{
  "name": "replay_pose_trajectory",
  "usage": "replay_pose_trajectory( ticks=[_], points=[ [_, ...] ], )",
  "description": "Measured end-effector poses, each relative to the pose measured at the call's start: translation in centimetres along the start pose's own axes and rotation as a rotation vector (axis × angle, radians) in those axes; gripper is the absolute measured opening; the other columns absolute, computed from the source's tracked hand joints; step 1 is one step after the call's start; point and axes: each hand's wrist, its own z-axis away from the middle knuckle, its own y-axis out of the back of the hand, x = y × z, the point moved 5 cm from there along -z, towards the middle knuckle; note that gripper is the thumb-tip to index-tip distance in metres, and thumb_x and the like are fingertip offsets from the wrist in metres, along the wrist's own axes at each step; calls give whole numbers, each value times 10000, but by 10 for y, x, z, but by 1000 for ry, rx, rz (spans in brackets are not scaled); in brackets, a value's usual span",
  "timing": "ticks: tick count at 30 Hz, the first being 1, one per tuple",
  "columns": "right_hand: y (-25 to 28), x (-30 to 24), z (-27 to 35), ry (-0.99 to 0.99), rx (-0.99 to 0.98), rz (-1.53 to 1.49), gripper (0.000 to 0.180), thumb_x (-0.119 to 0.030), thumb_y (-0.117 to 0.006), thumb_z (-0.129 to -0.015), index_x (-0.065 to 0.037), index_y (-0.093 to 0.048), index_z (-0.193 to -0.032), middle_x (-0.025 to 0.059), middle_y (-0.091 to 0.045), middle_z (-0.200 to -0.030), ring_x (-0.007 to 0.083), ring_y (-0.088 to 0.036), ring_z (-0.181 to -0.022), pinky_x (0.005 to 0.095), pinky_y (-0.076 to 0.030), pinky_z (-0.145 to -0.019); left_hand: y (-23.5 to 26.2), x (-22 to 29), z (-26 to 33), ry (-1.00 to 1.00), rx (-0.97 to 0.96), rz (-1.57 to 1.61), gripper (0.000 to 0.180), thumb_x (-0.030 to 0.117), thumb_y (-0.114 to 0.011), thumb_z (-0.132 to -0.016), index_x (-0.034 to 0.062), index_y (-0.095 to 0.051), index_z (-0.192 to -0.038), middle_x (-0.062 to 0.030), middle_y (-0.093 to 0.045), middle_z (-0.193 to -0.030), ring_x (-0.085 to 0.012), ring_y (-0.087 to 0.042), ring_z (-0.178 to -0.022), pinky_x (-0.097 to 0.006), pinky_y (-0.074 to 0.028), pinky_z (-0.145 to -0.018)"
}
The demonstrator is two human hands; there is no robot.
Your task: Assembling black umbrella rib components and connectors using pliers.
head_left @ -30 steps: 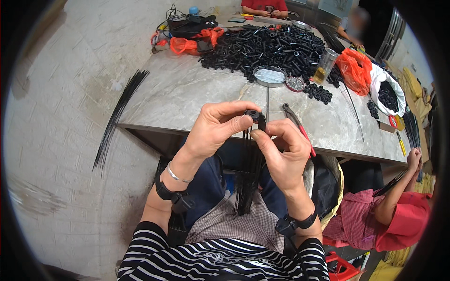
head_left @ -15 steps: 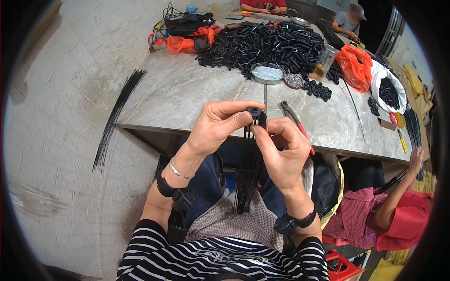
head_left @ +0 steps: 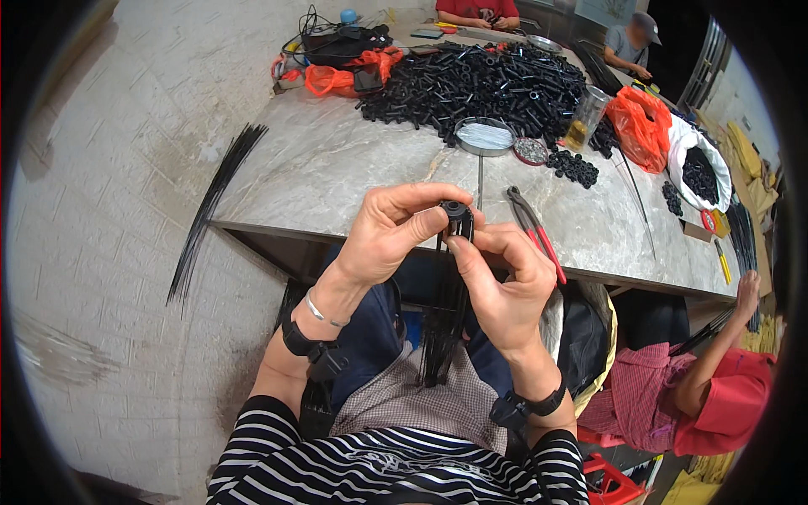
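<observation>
A pale stone bench (head_left: 337, 168) stands on a tiled floor (head_left: 93, 252), and its near edge runs just above the two raised hands, with a wide bare stretch of top from the left corner to the middle. On the floor at the left lies one loose bundle of thin black rods (head_left: 210, 210), fanned out beside the bench corner. The left hand (head_left: 387, 231) comes up from the lower edge, wrist bent, thumb and fingers curled round a small black ring piece (head_left: 457, 212). Black strands (head_left: 442, 328) hang from that piece down to the lap. The right hand (head_left: 501, 282) faces it, thumb and forefinger pinched on the same piece. One pair of red-handled pliers (head_left: 534, 231) lies on the bench just right of the hands. Further back are one heap of black tubes (head_left: 488, 80) and one round tin (head_left: 484, 135).
</observation>
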Motion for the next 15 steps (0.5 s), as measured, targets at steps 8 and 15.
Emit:
replay_pose_trajectory(
  ticks=[8, 15],
  points=[
    [-2, -10, 2, 83, 28, 120, 127, 20, -733, -734, 24, -617, -786, 89, -627, -735, 109, -584, -586, 217, -453, -522, -5, -8, 2, 31, 35, 189, 262, 124, -590, -913, -38, -602, -1119, -96, -666, -958, -141, -625, -896, -264, -503, -796],
    [0, 10, 1, -321, -78, -429, 73, 30, -702, -785, 27, -630, -799, 13, -626, -813, 54, -570, -691, 189, -452, -598, -7, -16, 6, 89, 32, 332, 333, 182, -596, -912, -29, -568, -1169, -134, -629, -1014, -189, -617, -936, -321, -497, -845]
  ],
)
